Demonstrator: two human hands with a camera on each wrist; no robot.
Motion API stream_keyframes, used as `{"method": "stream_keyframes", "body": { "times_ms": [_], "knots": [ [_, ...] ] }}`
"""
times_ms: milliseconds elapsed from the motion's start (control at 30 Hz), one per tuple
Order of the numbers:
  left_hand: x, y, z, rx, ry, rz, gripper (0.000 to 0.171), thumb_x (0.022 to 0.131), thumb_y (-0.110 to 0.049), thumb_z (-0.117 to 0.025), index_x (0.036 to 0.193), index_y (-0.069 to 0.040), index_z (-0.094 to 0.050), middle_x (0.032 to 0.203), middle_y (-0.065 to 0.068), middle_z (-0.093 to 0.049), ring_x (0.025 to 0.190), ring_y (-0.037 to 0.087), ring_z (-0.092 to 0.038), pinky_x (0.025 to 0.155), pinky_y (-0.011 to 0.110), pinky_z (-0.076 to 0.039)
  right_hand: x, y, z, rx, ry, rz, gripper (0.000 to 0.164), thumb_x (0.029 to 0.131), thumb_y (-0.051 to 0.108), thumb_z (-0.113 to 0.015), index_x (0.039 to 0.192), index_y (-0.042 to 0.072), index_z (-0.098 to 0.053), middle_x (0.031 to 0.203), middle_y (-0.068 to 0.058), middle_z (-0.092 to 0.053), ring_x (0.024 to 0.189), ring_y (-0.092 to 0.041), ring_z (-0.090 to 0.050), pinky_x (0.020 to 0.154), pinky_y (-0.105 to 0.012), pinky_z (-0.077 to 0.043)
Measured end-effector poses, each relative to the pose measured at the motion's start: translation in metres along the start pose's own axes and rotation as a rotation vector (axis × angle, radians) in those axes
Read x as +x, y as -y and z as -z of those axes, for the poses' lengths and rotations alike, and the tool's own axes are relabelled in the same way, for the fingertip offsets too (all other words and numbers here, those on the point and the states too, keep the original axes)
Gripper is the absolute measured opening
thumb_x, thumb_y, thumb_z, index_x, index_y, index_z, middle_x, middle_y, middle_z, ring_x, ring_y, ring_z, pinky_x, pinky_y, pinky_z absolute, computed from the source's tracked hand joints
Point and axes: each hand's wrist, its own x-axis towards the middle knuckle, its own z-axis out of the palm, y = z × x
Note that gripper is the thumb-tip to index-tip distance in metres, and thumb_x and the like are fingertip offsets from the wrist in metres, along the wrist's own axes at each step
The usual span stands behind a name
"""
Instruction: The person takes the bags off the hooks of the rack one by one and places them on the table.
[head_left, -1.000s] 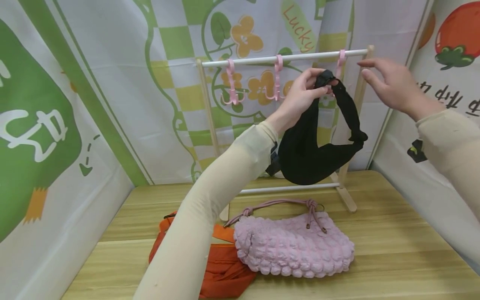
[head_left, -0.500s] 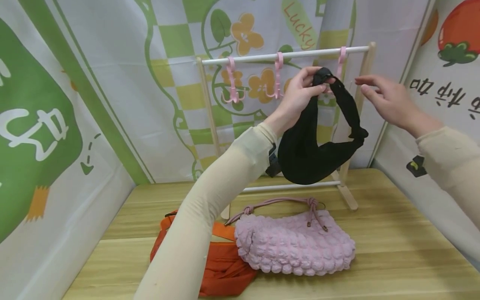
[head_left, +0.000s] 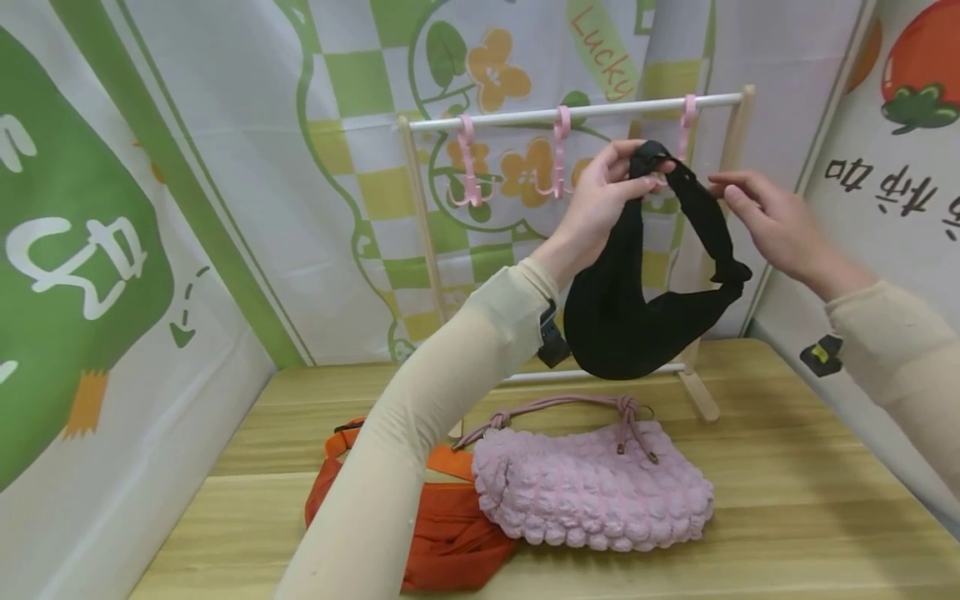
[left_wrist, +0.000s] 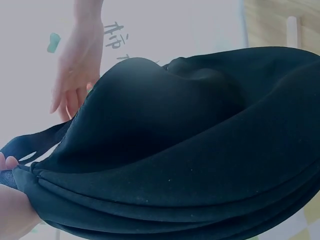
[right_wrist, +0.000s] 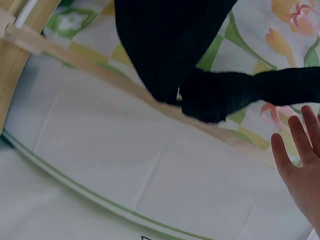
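Note:
My left hand [head_left: 600, 196] pinches the top of the strap of a black shoulder bag [head_left: 622, 333], which hangs in front of the rack's right part. In the left wrist view the black bag [left_wrist: 165, 145] fills most of the picture, and the left fingertips [left_wrist: 7, 162] grip its strap end. My right hand [head_left: 772, 221] is beside the strap on the right, fingers extended, holding nothing. The right wrist view shows that hand [right_wrist: 305, 165] with spread fingers just below the strap [right_wrist: 285, 86]. Behind the left hand, a pink hook [head_left: 687, 125] hangs on the bar, its lower part hidden.
A rack with a white bar [head_left: 510, 119] and wooden posts stands at the back, carrying two more pink hooks, a left one [head_left: 468, 167] and a middle one [head_left: 559, 158]. On the wooden table [head_left: 810, 500] lie a pink bubbly bag [head_left: 592, 492] and an orange bag [head_left: 457, 533].
My right hand has come lower and closer to the strap, its fingertips now at the strap's edge in the head view. The left hand still holds the bag in nearly the same place.

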Motion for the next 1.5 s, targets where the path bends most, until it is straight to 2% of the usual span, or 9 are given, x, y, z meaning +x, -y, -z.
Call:
{"method": "stream_keyframes", "body": {
  "times_ms": [133, 200, 300, 567, 833, 1067, 1233, 1367, 1500],
  "knots": [
    [-0.004, 0.0, -0.001, -0.016, 0.003, -0.008, 0.03, 0.091, 0.011, -0.051, 0.12, 0.004, -0.049, 0.119, 0.03, -0.058, 0.095, 0.028, -0.063, 0.073, 0.019, -0.049, -0.005, 0.0, -0.005, 0.059, -0.018, -0.002, 0.041, 0.103, 0.033, -0.036, 0.138, 0.017, -0.048, 0.12, 0.009, -0.06, 0.099, 0.012, -0.047, 0.084, -0.011, -0.035],
    [-0.006, -0.001, -0.001, -0.025, 0.006, -0.009, 0.031, 0.091, 0.011, -0.051, 0.121, 0.004, -0.048, 0.12, 0.03, -0.058, 0.106, 0.038, -0.059, 0.074, 0.019, -0.049, -0.007, -0.001, -0.007, 0.083, -0.026, -0.002, 0.041, 0.103, 0.032, -0.036, 0.137, 0.014, -0.049, 0.109, 0.021, -0.057, 0.095, 0.012, -0.048, 0.083, -0.012, -0.035],
    [-0.008, -0.002, -0.001, -0.036, 0.007, -0.004, 0.031, 0.091, 0.01, -0.052, 0.121, 0.003, -0.049, 0.121, 0.03, -0.058, 0.114, 0.042, -0.054, 0.075, 0.02, -0.049, -0.009, -0.001, -0.011, 0.093, -0.046, -0.012, 0.041, 0.103, 0.032, -0.037, 0.134, 0.01, -0.051, 0.099, 0.028, -0.053, 0.092, 0.01, -0.048, 0.084, -0.015, -0.033],
    [-0.012, -0.003, -0.001, -0.052, 0.003, -0.008, 0.031, 0.091, 0.01, -0.052, 0.121, 0.003, -0.049, 0.12, 0.03, -0.058, 0.109, 0.037, -0.057, 0.076, 0.02, -0.05, -0.02, -0.003, -0.017, 0.099, -0.061, -0.037, 0.043, 0.102, 0.033, -0.037, 0.129, 0.003, -0.052, 0.101, 0.029, -0.05, 0.094, 0.01, -0.045, 0.085, -0.016, -0.031],
    [-0.015, -0.002, 0.003, -0.108, -0.014, -0.015, 0.035, 0.089, 0.015, -0.05, 0.123, 0.007, -0.046, 0.124, 0.034, -0.053, 0.088, 0.013, -0.06, 0.075, 0.019, -0.049, -0.029, -0.01, -0.022, 0.15, -0.022, -0.037, 0.038, 0.102, 0.027, -0.042, 0.129, 0.003, -0.051, 0.095, 0.032, -0.055, 0.087, 0.011, -0.053, 0.075, -0.004, -0.038],
    [-0.019, -0.001, 0.009, -0.09, -0.039, 0.009, 0.037, 0.09, 0.014, -0.05, 0.125, 0.004, -0.046, 0.124, 0.032, -0.055, 0.097, 0.02, -0.061, 0.075, 0.019, -0.048, -0.036, -0.014, -0.028, 0.142, 0.011, -0.068, 0.038, 0.1, 0.027, -0.047, 0.13, 0.004, -0.049, 0.098, 0.032, -0.053, 0.091, 0.014, -0.051, 0.076, -0.002, -0.036],
    [-0.024, -0.002, 0.01, -0.099, -0.038, -0.021, 0.035, 0.09, 0.015, -0.049, 0.124, 0.006, -0.046, 0.123, 0.033, -0.054, 0.105, 0.025, -0.061, 0.08, 0.021, -0.05, -0.039, -0.016, -0.034, 0.147, 0.038, -0.096, 0.035, 0.097, 0.025, -0.055, 0.128, 0.011, -0.05, 0.098, 0.027, -0.056, 0.088, 0.011, -0.055, 0.074, -0.004, -0.041],
    [-0.029, -0.002, 0.012, -0.101, -0.028, -0.048, 0.032, 0.09, 0.015, -0.049, 0.121, 0.007, -0.047, 0.122, 0.035, -0.054, 0.101, 0.023, -0.061, 0.082, 0.024, -0.051, -0.041, -0.016, -0.04, 0.199, 0.024, -0.079, 0.035, 0.091, 0.015, -0.064, 0.124, 0.015, -0.053, 0.096, 0.022, -0.06, 0.081, 0.006, -0.06, 0.07, -0.007, -0.046],
    [-0.032, 0.001, 0.016, -0.102, -0.018, -0.068, 0.032, 0.091, 0.014, -0.048, 0.122, 0.008, -0.045, 0.123, 0.038, -0.051, 0.092, 0.016, -0.061, 0.081, 0.023, -0.05, -0.042, -0.017, -0.045, 0.242, -0.022, -0.051, 0.035, 0.088, 0.005, -0.065, 0.12, 0.015, -0.055, 0.089, 0.021, -0.061, 0.074, 0.005, -0.061, 0.067, -0.007, -0.048]
  ]
}}
